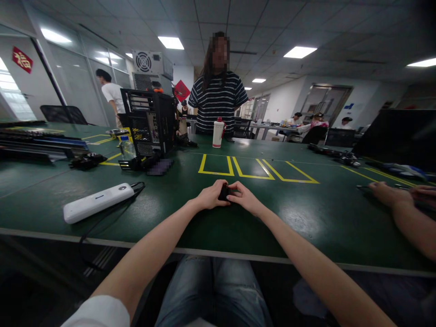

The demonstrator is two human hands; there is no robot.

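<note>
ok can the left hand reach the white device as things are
Probably yes: just a black cord lies between the white device and the left hand, though its fingers are on a black object.

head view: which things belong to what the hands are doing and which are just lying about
In use:
- small black object, held between the left hand and right hand

Apparently just lying or standing about:
- long white device, on the left
- white cup with a red lid
- black computer case
- clear bottle with a blue cap
</note>
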